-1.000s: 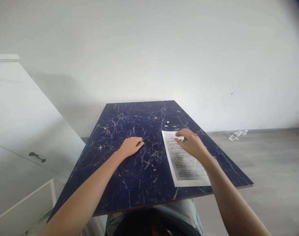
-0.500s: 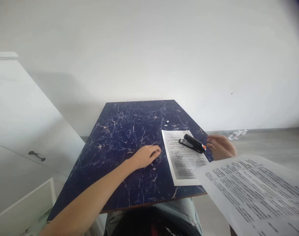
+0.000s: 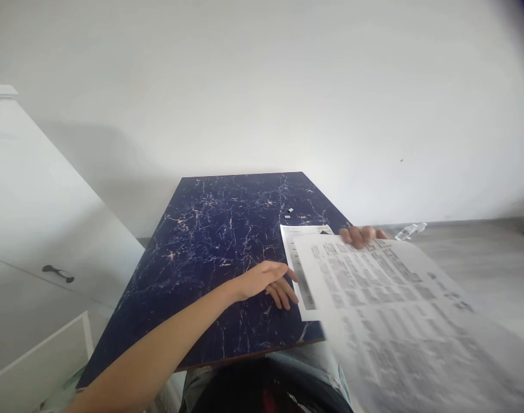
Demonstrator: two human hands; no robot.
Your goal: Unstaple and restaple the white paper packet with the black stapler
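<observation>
My right hand (image 3: 360,236) grips the top edge of a printed sheet of paper (image 3: 386,310), its fingertips over the edge. The raised sheet is blurred and spreads over the table's right side. Beneath it lies another printed page (image 3: 309,315), of which only the left and top margins show. A dark bit of the stapler (image 3: 326,232) peeks out at the top; the rest is covered. My left hand (image 3: 276,281) is open above the blue marbled table (image 3: 218,229), fingers spread and holding nothing, the fingertips at the lower page's left edge.
Two small pale pieces (image 3: 288,214) lie behind the page on the table. A clear plastic item (image 3: 411,231) is on the floor to the right. At left stands a white cabinet (image 3: 38,195) with a dark handle (image 3: 58,273). A white wall (image 3: 262,86) rises behind the table.
The held sheet has swung left and up over the stapler and lower page. My right hand moved with it. My left hand shifted slightly right and nearer, its fingers spreading.
</observation>
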